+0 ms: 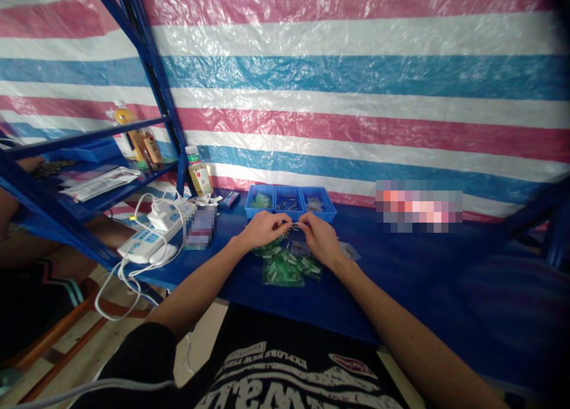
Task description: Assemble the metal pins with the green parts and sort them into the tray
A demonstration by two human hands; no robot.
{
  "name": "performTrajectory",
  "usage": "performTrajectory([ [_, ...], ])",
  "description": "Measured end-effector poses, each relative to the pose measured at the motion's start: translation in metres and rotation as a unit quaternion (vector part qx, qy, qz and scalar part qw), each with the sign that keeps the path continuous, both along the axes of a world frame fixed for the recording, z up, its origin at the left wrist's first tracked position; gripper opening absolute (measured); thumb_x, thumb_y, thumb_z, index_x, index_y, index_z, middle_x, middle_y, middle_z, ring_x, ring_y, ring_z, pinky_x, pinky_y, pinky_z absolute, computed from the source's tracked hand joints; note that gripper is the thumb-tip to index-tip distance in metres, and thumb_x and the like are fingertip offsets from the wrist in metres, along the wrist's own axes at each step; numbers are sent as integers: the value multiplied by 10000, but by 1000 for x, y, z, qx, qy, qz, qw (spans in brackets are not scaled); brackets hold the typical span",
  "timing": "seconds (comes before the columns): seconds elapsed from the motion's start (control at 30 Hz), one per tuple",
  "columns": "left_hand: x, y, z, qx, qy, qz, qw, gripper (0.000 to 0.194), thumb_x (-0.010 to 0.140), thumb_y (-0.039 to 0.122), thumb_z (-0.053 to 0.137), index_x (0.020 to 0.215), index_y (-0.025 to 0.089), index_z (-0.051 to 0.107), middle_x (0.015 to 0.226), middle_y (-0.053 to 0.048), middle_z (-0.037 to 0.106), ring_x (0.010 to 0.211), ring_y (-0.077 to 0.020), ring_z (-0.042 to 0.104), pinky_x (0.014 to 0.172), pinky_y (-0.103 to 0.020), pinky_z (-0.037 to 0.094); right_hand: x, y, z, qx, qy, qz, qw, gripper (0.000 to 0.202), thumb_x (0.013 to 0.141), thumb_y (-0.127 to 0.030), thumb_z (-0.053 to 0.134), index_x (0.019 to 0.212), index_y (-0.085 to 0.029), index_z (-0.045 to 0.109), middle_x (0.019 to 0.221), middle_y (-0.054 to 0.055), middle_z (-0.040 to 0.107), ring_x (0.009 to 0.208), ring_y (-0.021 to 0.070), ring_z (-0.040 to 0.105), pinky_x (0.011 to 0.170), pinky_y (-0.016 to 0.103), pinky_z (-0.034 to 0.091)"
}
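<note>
My left hand [265, 228] and my right hand [321, 237] meet just in front of the blue bins, thumbs and fingers pinched together. Between their fingertips is a small thin piece [294, 223], held at both ends; its exact kind is too small to make out. Below the hands lies a pile of small green plastic packets [285, 269]. Clear packets [350, 250] lie beside my right wrist. A blue three-part bin [290, 215] holds green packets [260, 201] at left, slim dark metal pieces [287, 203] in the middle and clear bits [314, 204] at right.
Left on the blue table [401, 272] are a white power strip [149, 234] with looped cables, a blurred phone-like object [200, 226] and a drink bottle [198, 171]. A blue metal shelf frame [155, 88] stands there. Another person's leg [53, 266] shows at far left.
</note>
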State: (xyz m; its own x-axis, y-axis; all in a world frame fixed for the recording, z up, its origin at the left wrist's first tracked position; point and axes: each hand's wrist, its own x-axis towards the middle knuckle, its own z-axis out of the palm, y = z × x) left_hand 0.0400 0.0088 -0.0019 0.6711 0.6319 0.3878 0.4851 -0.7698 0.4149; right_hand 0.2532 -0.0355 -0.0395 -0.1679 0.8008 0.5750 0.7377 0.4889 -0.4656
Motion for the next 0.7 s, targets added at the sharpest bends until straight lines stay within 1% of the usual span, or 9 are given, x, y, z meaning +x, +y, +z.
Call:
performTrajectory([
  [0.07, 0, 0, 1, -3, 0, 0, 1000, 266, 1007, 373, 528, 1024, 197, 727, 654, 11, 657, 588, -121, 572, 602, -211, 355, 0, 0, 0, -1, -3, -2, 1000, 175, 1019, -286, 445, 940, -244, 596, 923, 56, 709, 855, 240, 658, 748, 321, 441],
  [0.17, 0, -1, 2, -5, 0, 3, 1000, 278, 1011, 379, 517, 1018, 196, 726, 655, 11, 651, 588, -121, 570, 595, -210, 350, 0, 0, -1, -2, 15, -1, 1000, 135, 1004, -307, 490, 1056, -240, 595, 988, 65, 724, 862, 243, 668, 750, 324, 454],
  [0.23, 0, -1, 2, -6, 1, 5, 1000, 274, 1011, 375, 517, 1011, 198, 726, 654, 12, 649, 589, -122, 569, 595, -211, 348, 0, 0, -1, -4, 22, 1, 1000, 142, 989, -290, 509, 1102, -238, 580, 1002, 63, 724, 855, 241, 671, 746, 323, 455],
  [0.33, 0, 0, 1, -4, 5, 4, 1000, 262, 1008, 367, 527, 1020, 199, 726, 640, 16, 640, 582, -121, 562, 601, -213, 351, 0, -1, 1, -8, 11, -4, 1000, 117, 995, -253, 473, 1008, -242, 589, 931, 49, 711, 844, 238, 665, 740, 319, 440],
  [0.4, 0, 0, 1, 0, 5, 3, 1000, 262, 1008, 368, 529, 1027, 198, 728, 638, 16, 640, 581, -121, 563, 607, -214, 354, 0, -2, 2, -10, 4, -12, 1000, 160, 1008, -260, 448, 947, -242, 594, 897, 47, 705, 840, 237, 661, 735, 317, 430],
  [0.47, 0, 0, 1, 1, 3, 5, 1000, 265, 1009, 373, 529, 1030, 199, 728, 649, 14, 648, 588, -121, 570, 610, -214, 357, 0, -2, 3, -11, 7, -17, 1000, 162, 1012, -296, 461, 948, -240, 600, 892, 46, 707, 819, 232, 658, 720, 311, 425],
  [0.53, 0, 0, 0, 0, 0, 7, 1000, 269, 1011, 377, 526, 1027, 201, 728, 665, 12, 658, 601, -123, 582, 611, -212, 359, 0, -3, 4, -12, 19, -17, 1000, 123, 992, -315, 509, 1004, -234, 601, 907, 44, 713, 787, 221, 656, 703, 301, 424],
  [0.6, 0, 0, 0, -1, 0, 8, 1000, 270, 1011, 378, 526, 1028, 201, 728, 671, 12, 663, 605, -123, 587, 610, -211, 360, -1, -3, 4, -14, 23, -16, 1000, 108, 969, -291, 538, 1035, -228, 595, 914, 42, 717, 766, 213, 653, 690, 294, 421],
  [0.7, 0, 1, 0, -2, 3, 8, 1000, 267, 1007, 377, 533, 1030, 202, 732, 664, 15, 660, 599, -121, 585, 606, -210, 358, -1, -3, 4, -15, 14, -17, 1000, 86, 970, -252, 518, 987, -231, 599, 894, 40, 713, 788, 217, 654, 699, 294, 413],
])
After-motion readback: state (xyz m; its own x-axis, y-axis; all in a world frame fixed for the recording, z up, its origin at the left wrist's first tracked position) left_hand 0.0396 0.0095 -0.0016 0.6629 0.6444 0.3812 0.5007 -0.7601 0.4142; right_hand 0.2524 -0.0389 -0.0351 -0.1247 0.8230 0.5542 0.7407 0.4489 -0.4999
